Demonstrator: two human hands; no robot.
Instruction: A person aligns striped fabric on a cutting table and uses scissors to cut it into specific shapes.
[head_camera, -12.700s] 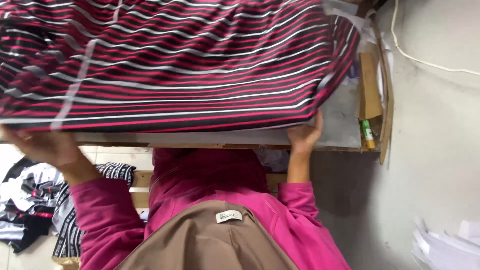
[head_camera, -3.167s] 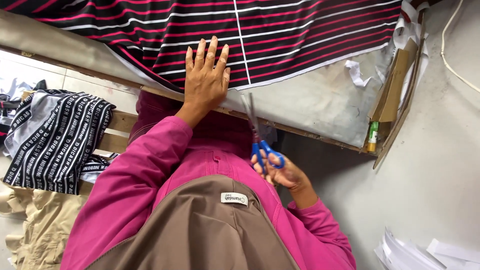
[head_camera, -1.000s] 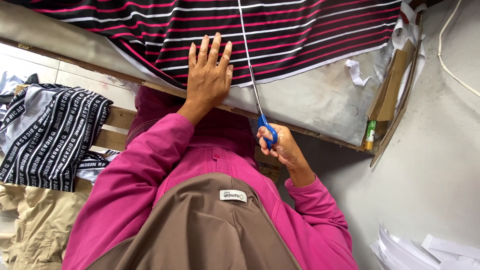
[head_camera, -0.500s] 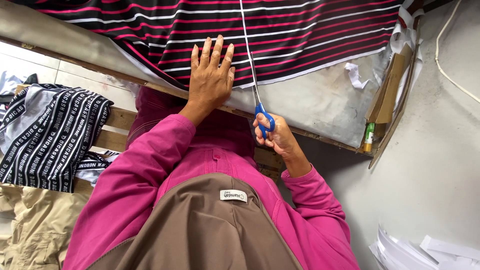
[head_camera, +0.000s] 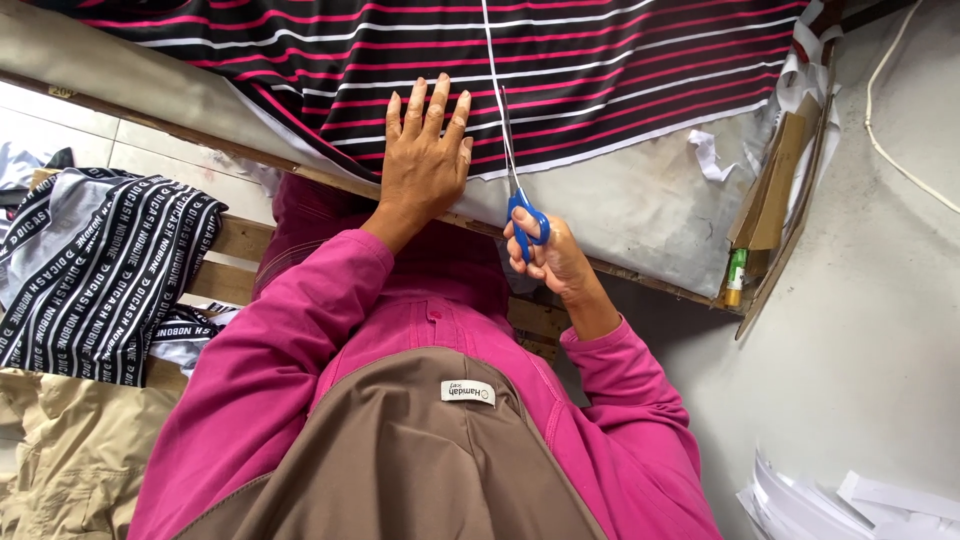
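Observation:
A black fabric with red and white stripes (head_camera: 620, 70) lies spread on the grey table (head_camera: 640, 210). My left hand (head_camera: 425, 150) presses flat on it near its front edge, fingers apart. My right hand (head_camera: 550, 255) grips blue-handled scissors (head_camera: 520, 190). The blades point away from me, into the fabric's edge. They run along a white line (head_camera: 490, 50) that crosses the stripes, just right of my left hand.
Black cloth with white lettering (head_camera: 100, 270) and beige cloth (head_camera: 70, 450) are piled at the left on a wooden bench. Cardboard pieces (head_camera: 775, 190) and a green-capped tube (head_camera: 735, 275) sit at the table's right end. White papers (head_camera: 850, 500) lie at the lower right by the wall.
My right hand has brought the scissors up from below the table edge and pushed the blades forward into the fabric along the white line. My left hand stays flat on the fabric.

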